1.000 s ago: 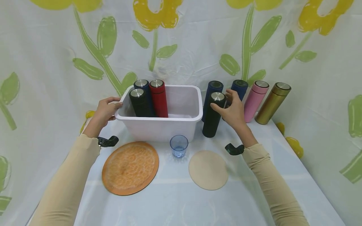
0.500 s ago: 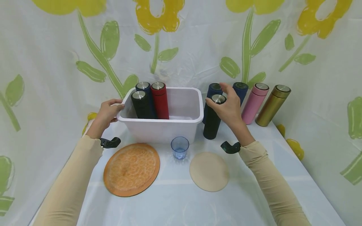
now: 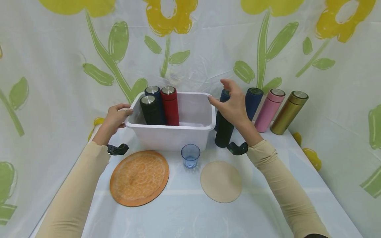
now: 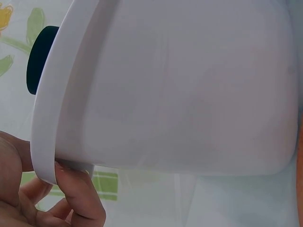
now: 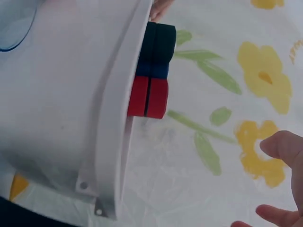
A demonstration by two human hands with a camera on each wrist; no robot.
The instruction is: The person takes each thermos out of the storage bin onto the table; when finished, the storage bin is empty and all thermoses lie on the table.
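My left hand (image 3: pixel 114 117) grips the rim at the left end of a white plastic tub (image 3: pixel 169 137). In the left wrist view, the thumb and curled fingers (image 4: pixel 83 196) pinch that rim. Black (image 3: pixel 150 110), blue (image 3: pixel 152 90) and red (image 3: pixel 171 109) thermos bottles stand inside the tub's left half. My right hand (image 3: pixel 233 105) hovers by the tub's right rim with thumb and fingers spread, holding nothing. It hides the top of a black thermos (image 3: pixel 224 135) standing outside the tub and part of a blue thermos (image 3: pixel 225 94) behind.
Another blue thermos (image 3: pixel 253 102), a pink thermos (image 3: pixel 269 112) and a gold thermos (image 3: pixel 288 114) stand at the back right. A clear blue glass (image 3: pixel 190 157) sits before the tub, between a round orange mat (image 3: pixel 140 178) and a beige disc (image 3: pixel 221 181).
My right hand has come away from the black thermos outside the tub, moving left and up toward the tub's right rim. That thermos stays standing. My left hand keeps its hold on the rim.
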